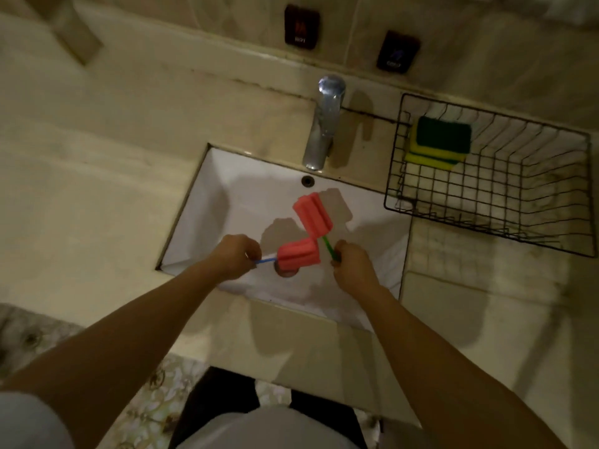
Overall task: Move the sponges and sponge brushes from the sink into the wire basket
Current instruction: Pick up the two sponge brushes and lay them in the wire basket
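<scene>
Two pink sponge brushes are lifted over the white sink point(207, 202); the blue-handled sponge brush point(299, 257) is pinched at its handle by the closed left hand point(238, 256), its head just above the drain; the green-handled sponge brush point(312, 218) is gripped at the handle end by the closed right hand point(351, 265), its head pointing far; the two heads are near or touching. In the wire basket point(486, 228), on the counter to the right, the stacked yellow-green sponges point(437, 142) lie already in its far left corner. No other sponge shows in the basin, so I judge only these two brushes are left to carry across.
</scene>
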The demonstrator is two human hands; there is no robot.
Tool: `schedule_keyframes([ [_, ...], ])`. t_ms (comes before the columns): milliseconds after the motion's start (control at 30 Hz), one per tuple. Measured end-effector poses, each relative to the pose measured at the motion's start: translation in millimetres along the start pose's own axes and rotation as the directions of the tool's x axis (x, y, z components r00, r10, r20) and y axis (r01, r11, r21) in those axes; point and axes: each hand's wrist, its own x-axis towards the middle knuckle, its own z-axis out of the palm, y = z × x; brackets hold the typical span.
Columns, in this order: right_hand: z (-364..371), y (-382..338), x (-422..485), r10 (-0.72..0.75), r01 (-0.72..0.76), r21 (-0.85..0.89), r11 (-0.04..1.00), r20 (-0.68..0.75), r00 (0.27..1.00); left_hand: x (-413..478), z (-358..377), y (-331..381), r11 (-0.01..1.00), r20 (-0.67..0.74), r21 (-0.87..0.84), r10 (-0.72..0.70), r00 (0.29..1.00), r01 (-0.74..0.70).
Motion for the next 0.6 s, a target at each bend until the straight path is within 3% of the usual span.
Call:
schedule_keyframes([
  [200, -16.9, -18.1, -51.1, 0.107, -0.099, 0.078, 0.992, -0.098, 0.989, -29.0, -31.4, 15.7, 0.985, 0.103, -0.092, 0.153, 0.983, -0.143],
  [400, -48.4, -34.8, -86.4, 0.195, -0.18, 0.086, 0.98, -0.216, 0.957, -46.1, -40.3, 54.9, 0.91, 0.063, -0.274, 0.341, 0.938, -0.312],
  [600, -94.0, -25.0, -114.8, 0.241, -0.222, 0.093, 0.971, -0.376, 0.895, -61.8, -39.2, 104.4, 0.779, 0.033, -0.541, 0.396, 0.918, -0.316],
])
